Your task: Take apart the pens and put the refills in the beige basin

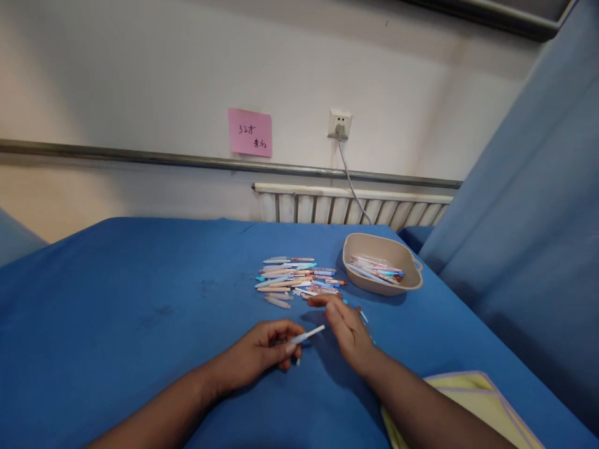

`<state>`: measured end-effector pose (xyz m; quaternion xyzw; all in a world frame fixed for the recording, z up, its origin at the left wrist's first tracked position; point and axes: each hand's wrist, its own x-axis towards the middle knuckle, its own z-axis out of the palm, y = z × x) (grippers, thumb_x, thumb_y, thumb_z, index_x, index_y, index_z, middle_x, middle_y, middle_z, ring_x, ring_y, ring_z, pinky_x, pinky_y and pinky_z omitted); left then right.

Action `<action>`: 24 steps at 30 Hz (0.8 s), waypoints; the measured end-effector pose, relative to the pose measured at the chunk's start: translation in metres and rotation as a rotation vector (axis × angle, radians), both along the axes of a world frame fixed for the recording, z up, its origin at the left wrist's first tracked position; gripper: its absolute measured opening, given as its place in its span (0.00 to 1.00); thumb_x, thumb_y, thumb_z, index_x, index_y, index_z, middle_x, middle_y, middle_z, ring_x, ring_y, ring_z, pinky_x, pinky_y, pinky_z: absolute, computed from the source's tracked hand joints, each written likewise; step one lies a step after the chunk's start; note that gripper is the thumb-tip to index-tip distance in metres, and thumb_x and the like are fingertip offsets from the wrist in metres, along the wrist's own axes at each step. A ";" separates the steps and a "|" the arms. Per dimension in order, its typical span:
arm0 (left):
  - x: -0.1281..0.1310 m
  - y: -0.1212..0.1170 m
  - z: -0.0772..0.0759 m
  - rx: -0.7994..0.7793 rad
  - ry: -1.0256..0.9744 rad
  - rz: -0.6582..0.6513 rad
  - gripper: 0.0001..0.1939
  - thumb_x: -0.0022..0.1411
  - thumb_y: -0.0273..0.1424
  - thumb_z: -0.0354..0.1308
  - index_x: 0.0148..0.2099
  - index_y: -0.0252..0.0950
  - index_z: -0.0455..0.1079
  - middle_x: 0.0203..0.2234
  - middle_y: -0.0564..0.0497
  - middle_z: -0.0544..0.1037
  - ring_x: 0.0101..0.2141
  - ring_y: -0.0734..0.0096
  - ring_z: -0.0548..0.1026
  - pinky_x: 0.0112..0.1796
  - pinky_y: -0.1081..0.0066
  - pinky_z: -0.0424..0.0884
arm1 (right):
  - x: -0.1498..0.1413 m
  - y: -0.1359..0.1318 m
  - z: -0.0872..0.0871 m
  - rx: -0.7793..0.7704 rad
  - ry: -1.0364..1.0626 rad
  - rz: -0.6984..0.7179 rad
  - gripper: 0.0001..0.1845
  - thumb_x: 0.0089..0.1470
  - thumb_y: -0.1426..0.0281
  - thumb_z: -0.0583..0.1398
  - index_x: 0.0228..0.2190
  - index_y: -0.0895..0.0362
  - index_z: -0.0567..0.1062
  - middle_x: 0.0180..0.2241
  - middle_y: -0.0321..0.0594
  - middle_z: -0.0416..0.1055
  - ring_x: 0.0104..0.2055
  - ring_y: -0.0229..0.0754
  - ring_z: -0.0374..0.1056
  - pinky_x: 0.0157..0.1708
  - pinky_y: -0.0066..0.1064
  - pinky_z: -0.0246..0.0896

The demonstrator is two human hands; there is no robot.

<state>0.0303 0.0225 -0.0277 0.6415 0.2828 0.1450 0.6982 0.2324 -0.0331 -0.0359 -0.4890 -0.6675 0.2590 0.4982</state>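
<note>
Low over the blue cloth, my left hand (276, 344) is closed around a slim pale pen (306, 335), whose white end points up and to the right. My right hand (347, 327) is open, its fingers stretched left along the near edge of a heap of pen parts (290, 274). Whether its fingertips touch the heap I cannot tell. Pale blue, peach and white barrels lie on the heap's left side, with patterned and darker pieces on its right. A few small bluish pieces (364, 317) show beyond my right hand, partly hidden by it.
A beige basin (414, 285) holding several pens stands at the back right. A yellow cloth with a purple border (472, 399) lies under my right forearm. Behind the blue-covered table (116, 299) are a radiator (322, 206) and a plugged-in cable (349, 168). A blue curtain (528, 218) hangs at right.
</note>
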 end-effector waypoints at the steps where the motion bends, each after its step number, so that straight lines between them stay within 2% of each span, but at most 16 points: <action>1: 0.000 0.001 -0.001 -0.028 -0.018 0.031 0.15 0.58 0.37 0.61 0.43 0.33 0.71 0.30 0.52 0.73 0.27 0.76 0.68 0.31 0.74 0.66 | 0.004 0.007 -0.005 0.012 -0.044 -0.071 0.16 0.64 0.66 0.46 0.45 0.55 0.71 0.45 0.43 0.71 0.50 0.43 0.65 0.51 0.38 0.58; 5: 0.000 0.008 -0.003 -0.107 -0.108 0.149 0.14 0.56 0.35 0.64 0.42 0.32 0.70 0.31 0.51 0.73 0.25 0.78 0.69 0.29 0.75 0.65 | 0.013 0.030 -0.020 0.014 -0.360 -0.105 0.12 0.57 0.73 0.55 0.43 0.55 0.73 0.45 0.42 0.72 0.49 0.45 0.64 0.51 0.39 0.56; 9: -0.001 0.013 -0.004 -0.172 -0.166 0.239 0.16 0.55 0.34 0.65 0.44 0.32 0.70 0.31 0.51 0.72 0.24 0.78 0.69 0.26 0.76 0.65 | 0.011 0.036 -0.023 -0.038 -0.487 -0.111 0.14 0.52 0.77 0.59 0.41 0.55 0.73 0.43 0.41 0.72 0.47 0.46 0.63 0.48 0.36 0.57; 13: 0.001 0.015 -0.005 -0.159 -0.179 0.281 0.17 0.54 0.34 0.65 0.44 0.33 0.69 0.30 0.51 0.72 0.23 0.78 0.69 0.25 0.76 0.65 | 0.008 0.036 -0.023 -0.056 -0.494 -0.138 0.08 0.52 0.76 0.58 0.36 0.55 0.74 0.37 0.43 0.72 0.42 0.48 0.64 0.44 0.38 0.58; 16: 0.002 0.015 -0.006 -0.086 -0.149 0.315 0.17 0.54 0.36 0.65 0.44 0.33 0.69 0.30 0.51 0.72 0.23 0.78 0.68 0.25 0.76 0.65 | 0.007 0.034 -0.022 -0.054 -0.465 -0.148 0.06 0.54 0.74 0.57 0.34 0.55 0.73 0.35 0.43 0.72 0.41 0.48 0.65 0.44 0.39 0.57; 20: 0.000 0.018 -0.008 0.061 -0.062 0.359 0.20 0.56 0.38 0.62 0.47 0.33 0.69 0.30 0.51 0.72 0.22 0.79 0.67 0.24 0.77 0.63 | 0.010 0.031 -0.021 -0.042 -0.340 -0.182 0.08 0.59 0.70 0.51 0.38 0.56 0.70 0.35 0.42 0.71 0.38 0.43 0.66 0.40 0.33 0.60; 24: -0.002 0.020 -0.012 0.150 -0.005 0.342 0.20 0.56 0.38 0.60 0.48 0.33 0.69 0.31 0.52 0.72 0.23 0.79 0.67 0.24 0.76 0.63 | 0.016 0.027 -0.020 -0.046 -0.225 -0.186 0.15 0.63 0.66 0.45 0.32 0.56 0.68 0.24 0.35 0.66 0.27 0.38 0.64 0.29 0.27 0.59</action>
